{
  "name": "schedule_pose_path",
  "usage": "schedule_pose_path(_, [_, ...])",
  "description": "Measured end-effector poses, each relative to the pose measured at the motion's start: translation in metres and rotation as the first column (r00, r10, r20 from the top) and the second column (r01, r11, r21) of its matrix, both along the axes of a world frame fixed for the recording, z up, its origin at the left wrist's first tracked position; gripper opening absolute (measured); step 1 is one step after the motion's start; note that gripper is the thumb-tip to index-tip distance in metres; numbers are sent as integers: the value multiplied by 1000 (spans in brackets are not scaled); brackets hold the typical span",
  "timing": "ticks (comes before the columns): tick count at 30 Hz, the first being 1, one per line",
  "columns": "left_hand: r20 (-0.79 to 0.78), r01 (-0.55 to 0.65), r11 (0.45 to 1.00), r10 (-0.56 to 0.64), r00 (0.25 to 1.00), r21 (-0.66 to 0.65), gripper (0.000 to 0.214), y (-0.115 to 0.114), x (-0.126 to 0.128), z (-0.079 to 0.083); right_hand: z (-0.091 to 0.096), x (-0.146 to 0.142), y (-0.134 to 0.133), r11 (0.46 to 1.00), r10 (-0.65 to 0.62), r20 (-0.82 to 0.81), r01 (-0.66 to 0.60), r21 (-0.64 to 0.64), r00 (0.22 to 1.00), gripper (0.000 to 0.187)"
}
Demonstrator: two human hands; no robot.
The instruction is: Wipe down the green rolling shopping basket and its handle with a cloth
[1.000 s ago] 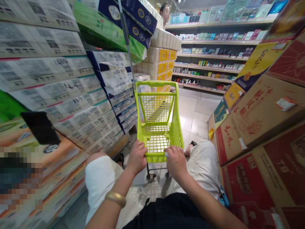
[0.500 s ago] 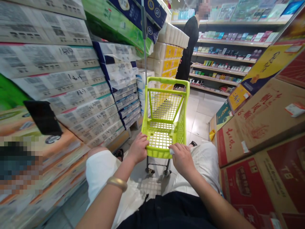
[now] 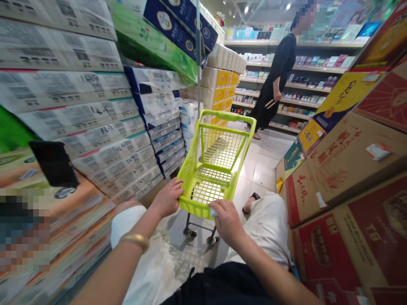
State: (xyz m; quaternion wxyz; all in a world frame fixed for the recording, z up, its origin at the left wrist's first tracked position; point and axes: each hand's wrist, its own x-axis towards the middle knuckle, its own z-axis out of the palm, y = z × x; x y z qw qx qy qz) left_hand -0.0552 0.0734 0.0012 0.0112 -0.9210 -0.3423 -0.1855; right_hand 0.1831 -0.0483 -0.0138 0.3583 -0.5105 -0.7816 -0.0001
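A small lime-green shopping cart (image 3: 213,169) stands between my knees, its basket holding nothing that I can see. My left hand (image 3: 168,197) is closed over the rim at the near left corner. Over the near right corner, my right hand (image 3: 226,218) has its fingers curled on the rim. Something small and white (image 3: 213,212) shows by its thumb, too small to name. The cart's raised far frame (image 3: 227,116) points away from me, and a thin metal pole (image 3: 198,80) rises at its far left.
Stacked paper packs (image 3: 95,118) wall the left side, with a black phone-like slab (image 3: 54,163) in front. Printed cartons (image 3: 346,169) crowd the right. Ahead, a person in black (image 3: 275,76) stands on the tiled floor (image 3: 267,152) before stocked shelves (image 3: 318,67).
The cart's near end has swung left, with both my hands still on it, so the cart is angled now. The person ahead has moved to the right.
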Motion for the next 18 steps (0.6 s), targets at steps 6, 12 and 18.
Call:
schedule_pose_path(6, [63,-159,987,157,986,27,54,-25,18,5,0,19,1,989,0,-162,24,145,987,52])
schedule_pose_path(12, [269,-33,992,64,961,-118,70,-94,88,-6,-1,16,2,988,110,-91,-99,118,990,47])
schedule_pose_path(18, [278,-54,989,91,956,-139,74,-112,104,-18,0,39,10,975,174,-100,-158,156,980,51])
